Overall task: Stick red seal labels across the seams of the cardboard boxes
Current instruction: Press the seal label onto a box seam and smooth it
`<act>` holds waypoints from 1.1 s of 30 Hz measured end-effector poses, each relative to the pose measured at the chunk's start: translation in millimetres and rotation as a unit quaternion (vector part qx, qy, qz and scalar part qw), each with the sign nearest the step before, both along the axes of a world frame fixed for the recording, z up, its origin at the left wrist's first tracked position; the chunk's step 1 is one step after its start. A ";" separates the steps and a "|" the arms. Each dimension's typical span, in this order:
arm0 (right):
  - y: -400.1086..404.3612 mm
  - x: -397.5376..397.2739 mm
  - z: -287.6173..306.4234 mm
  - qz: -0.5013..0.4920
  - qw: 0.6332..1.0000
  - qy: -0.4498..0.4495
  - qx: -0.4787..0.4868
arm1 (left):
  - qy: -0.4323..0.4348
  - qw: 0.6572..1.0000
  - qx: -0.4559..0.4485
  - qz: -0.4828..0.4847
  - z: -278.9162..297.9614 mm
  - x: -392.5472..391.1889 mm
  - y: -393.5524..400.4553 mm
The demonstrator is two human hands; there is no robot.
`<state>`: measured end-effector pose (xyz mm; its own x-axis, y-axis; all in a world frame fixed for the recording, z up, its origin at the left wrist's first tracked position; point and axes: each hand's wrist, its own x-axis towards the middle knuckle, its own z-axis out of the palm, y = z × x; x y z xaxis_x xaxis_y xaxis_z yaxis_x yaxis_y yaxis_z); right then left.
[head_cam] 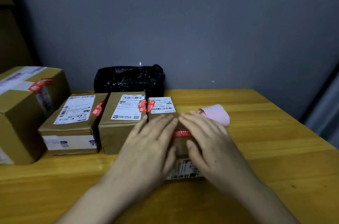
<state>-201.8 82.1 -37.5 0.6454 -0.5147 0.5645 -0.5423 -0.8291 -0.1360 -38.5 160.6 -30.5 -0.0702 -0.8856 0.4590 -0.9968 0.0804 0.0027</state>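
A small cardboard box (180,147) lies in front of me on the wooden table (275,150). A red seal label (182,133) runs across its top, showing between my two hands. My left hand (152,143) lies flat on the box's left part with straight fingers. My right hand (205,139) presses flat on the right part, covering the label's right end. A roll of pink label backing (218,113) lies just beyond my right hand.
Several more cardboard boxes stand at the left: a big one (23,113), a flat one (73,122), a middle one (121,119) and a small one (161,106), each bearing red labels. A black plastic bag (128,78) sits against the wall.
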 end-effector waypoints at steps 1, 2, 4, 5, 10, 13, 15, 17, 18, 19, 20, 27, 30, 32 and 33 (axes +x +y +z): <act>4.1 -0.2 -3.9 0.007 0.999 0.038 0.000 | -0.012 1.000 0.013 -0.011 -5.7 -1.9 3.2; 6.4 -1.0 -8.2 0.006 0.998 0.070 0.000 | -0.022 0.999 0.032 -0.015 -10.6 -2.2 5.5; 8.1 -3.3 -13.9 -0.004 0.993 0.115 -0.001 | -0.039 0.998 0.050 -0.015 -18.0 -0.3 7.5; 8.0 -4.2 -15.1 -0.010 0.991 0.131 -0.004 | -0.046 0.998 0.048 -0.017 -21.1 1.1 7.1; 8.6 -3.8 -16.1 -0.048 0.985 0.166 -0.022 | -0.087 0.994 0.062 -0.001 -25.1 4.2 5.0; 11.2 -5.1 -16.5 -0.077 0.985 0.157 -0.005 | -0.073 0.995 0.064 0.016 -23.8 8.0 8.0; 10.1 -7.9 -15.7 -0.091 0.985 0.150 0.009 | -0.053 0.996 0.065 0.028 -22.8 9.8 11.0; 8.6 -9.5 -14.6 -0.093 0.984 0.154 0.013 | -0.033 0.998 0.051 0.025 -23.0 11.8 12.7; 9.2 -9.9 -13.5 -0.089 0.984 0.152 0.020 | -0.022 0.999 0.044 0.022 -22.5 12.6 13.4; 10.8 -10.1 -10.8 -0.084 0.986 0.140 0.037 | -0.012 0.999 0.039 0.022 -21.7 13.6 14.1; 10.7 -10.9 -9.0 -0.075 0.989 0.113 0.055 | -0.001 0.999 0.037 0.026 -20.5 15.3 14.5; -23.1 -21.4 22.8 -0.035 0.961 0.119 0.247 | 0.080 0.981 0.171 -0.036 5.6 35.9 0.7; -37.7 -19.3 33.6 0.014 0.927 0.167 0.336 | 0.050 0.968 0.242 -0.040 18.1 36.3 -13.7; -43.8 -18.1 36.9 0.036 0.913 0.183 0.364 | 0.055 0.961 0.267 -0.043 22.8 36.3 -20.8; -46.0 -17.9 37.0 0.042 0.911 0.190 0.365 | 0.055 0.959 0.273 -0.047 23.9 36.6 -23.3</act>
